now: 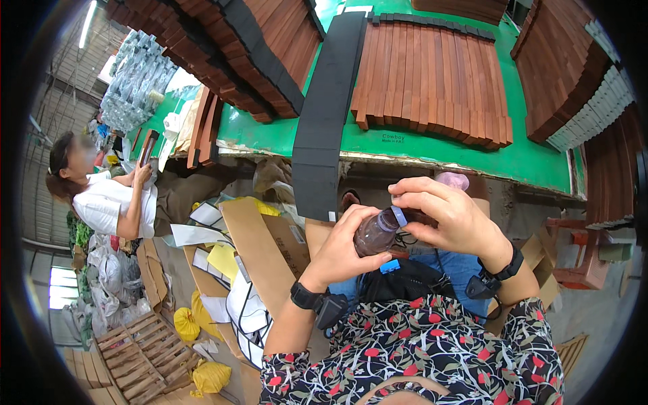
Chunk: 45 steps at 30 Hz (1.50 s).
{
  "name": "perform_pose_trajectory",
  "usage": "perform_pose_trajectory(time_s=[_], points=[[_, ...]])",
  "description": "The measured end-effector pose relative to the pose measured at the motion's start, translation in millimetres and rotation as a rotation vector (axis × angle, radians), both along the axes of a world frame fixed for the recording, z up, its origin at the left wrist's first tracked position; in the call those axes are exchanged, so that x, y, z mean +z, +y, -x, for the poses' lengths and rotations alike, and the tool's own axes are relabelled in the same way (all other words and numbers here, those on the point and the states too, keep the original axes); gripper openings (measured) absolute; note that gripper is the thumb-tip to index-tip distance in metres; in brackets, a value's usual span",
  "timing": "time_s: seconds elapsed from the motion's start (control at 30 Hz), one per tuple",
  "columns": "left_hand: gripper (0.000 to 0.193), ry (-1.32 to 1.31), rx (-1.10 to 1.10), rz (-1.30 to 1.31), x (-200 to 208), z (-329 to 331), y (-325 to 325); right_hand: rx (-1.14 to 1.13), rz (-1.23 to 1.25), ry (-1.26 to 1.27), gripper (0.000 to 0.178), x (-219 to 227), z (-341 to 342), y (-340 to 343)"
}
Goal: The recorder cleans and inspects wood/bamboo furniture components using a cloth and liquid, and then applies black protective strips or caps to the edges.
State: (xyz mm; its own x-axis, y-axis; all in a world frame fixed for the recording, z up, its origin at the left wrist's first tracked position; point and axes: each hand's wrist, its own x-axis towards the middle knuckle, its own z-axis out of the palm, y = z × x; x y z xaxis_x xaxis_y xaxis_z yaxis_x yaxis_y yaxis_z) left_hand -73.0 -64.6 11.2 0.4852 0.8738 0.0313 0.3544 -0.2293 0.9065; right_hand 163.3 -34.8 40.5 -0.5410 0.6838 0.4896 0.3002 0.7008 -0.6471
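My left hand [347, 250] is wrapped round a small dark purplish-brown see-through bottle [373, 236], held tilted above my lap. My right hand [442, 219] curls over its mouth, with thumb and fingertips at the purple cap [399, 217]. Whether the cap is loose from the neck cannot be made out. Just beyond my right knuckles shows a rounded pinkish thing [453, 180], partly hidden by the hand. A dark strap and device sit on each wrist.
Ahead, a green table [418, 147] carries rows of reddish-brown wooden slats [432, 81] and a long black board [331, 88] overhanging its edge. Cardboard [260, 236] and papers lie left of my legs. A co-worker [111, 196] holds a slat at the left. A red stool [584, 253] stands right.
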Motion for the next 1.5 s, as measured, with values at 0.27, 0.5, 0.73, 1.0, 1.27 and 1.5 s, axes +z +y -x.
perform_pose_trajectory(time_s=[0.27, 0.5, 0.73, 1.0, 1.27, 1.5], points=[[0.07, 0.007, -0.118, 0.094, -5.7, 4.0, 1.5, 0.158, 0.021, -0.007, 0.037, -1.8, -4.5, 3.7], [0.068, -0.075, -0.218, 0.104, -6.8, 2.9, 3.8, 0.176, 0.017, -0.167, 0.041, 7.6, -9.6, 3.9], [0.068, -0.024, -0.139, 0.025, -5.1, -1.3, 5.5, 0.026, 0.073, -0.227, 0.051, 7.3, -7.6, -0.6], [0.065, -0.084, -0.156, 0.08, -5.8, -3.7, 4.9, 0.081, 0.105, -0.036, 0.032, -1.2, -1.5, -0.7], [0.059, 0.019, 0.038, -0.158, -6.0, -19.2, 6.2, -0.204, 0.282, -0.142, 0.043, -4.3, 3.6, -6.2], [0.061, -0.064, -0.046, -0.085, -12.3, -14.8, 12.2, 0.033, 0.275, 0.022, 0.034, -1.0, -3.8, -0.6]])
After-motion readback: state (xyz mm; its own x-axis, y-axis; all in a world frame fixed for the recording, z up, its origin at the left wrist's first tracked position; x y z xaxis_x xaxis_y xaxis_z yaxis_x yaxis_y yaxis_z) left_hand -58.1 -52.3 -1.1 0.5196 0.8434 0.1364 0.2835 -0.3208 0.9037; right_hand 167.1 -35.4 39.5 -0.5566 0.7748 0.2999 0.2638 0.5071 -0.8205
